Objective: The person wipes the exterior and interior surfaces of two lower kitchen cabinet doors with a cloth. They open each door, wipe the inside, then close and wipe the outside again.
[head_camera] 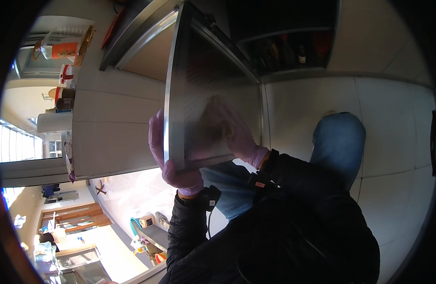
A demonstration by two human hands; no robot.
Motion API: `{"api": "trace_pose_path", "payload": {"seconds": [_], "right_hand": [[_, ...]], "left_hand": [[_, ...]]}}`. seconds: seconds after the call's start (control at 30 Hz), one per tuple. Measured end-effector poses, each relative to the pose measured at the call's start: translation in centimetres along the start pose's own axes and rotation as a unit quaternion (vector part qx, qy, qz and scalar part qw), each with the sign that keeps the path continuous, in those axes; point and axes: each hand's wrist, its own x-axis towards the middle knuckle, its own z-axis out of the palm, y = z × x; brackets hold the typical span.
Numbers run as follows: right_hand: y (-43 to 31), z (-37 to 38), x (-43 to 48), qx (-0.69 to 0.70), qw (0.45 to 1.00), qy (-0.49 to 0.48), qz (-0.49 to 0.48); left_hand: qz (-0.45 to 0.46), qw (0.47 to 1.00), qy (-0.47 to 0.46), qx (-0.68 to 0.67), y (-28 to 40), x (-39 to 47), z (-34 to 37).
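Note:
An open cabinet door [218, 71] with a dark glossy panel and a metal frame stands out in front of me. My left hand [172, 167], in a pink-purple glove, grips its edge near the corner, fingers behind and thumb in front. Against the panel's face lies my right hand [241, 136], gloved alike, with its fingers stretched out. A blurred brownish patch shows beside those fingers. Whether it is a reflection or a cloth under the hand, I cannot tell.
Beyond the door is a dark cabinet opening [289, 53] with bottles inside. To the left, a tiled surface [115, 117] bears a large plastic jug [63, 49], several jars and a white paper roll [54, 122]. My bent knee [338, 142] is above the floor tiles [385, 142].

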Motion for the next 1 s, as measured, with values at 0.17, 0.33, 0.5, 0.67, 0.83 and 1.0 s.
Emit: {"api": "trace_pose_path", "payload": {"seconds": [0.17, 0.33, 0.5, 0.67, 0.83, 1.0], "right_hand": [[0.9, -1.1, 1.2, 0.109, 0.976, 0.031, 0.183], [-2.5, -0.2, 5.2, -0.013, 0.995, 0.026, -0.098], [2.0, -2.3, 8.1, -0.016, 0.98, 0.014, 0.197], [-0.2, -2.7, 6.9, -0.151, 0.968, -0.086, 0.179], [-2.6, -1.2, 6.9, 0.001, 0.994, 0.018, -0.11], [4.1, -2.7, 8.7, -0.088, 0.976, -0.07, 0.185]], "left_hand": [[0.016, 1.0, 0.004, 0.016, 0.2, 0.0, 0.6], [0.011, 1.0, 0.016, 0.023, 0.2, -0.7, 1.4], [0.011, 1.0, 0.015, -0.003, 0.3, -0.3, 1.2], [0.001, 0.999, 0.03, -0.012, 0.5, -0.5, 1.7], [0.008, 0.999, 0.045, 0.012, 0.5, -1.0, 1.9], [0.014, 0.999, 0.042, 0.009, 0.3, -0.4, 1.2]]}}
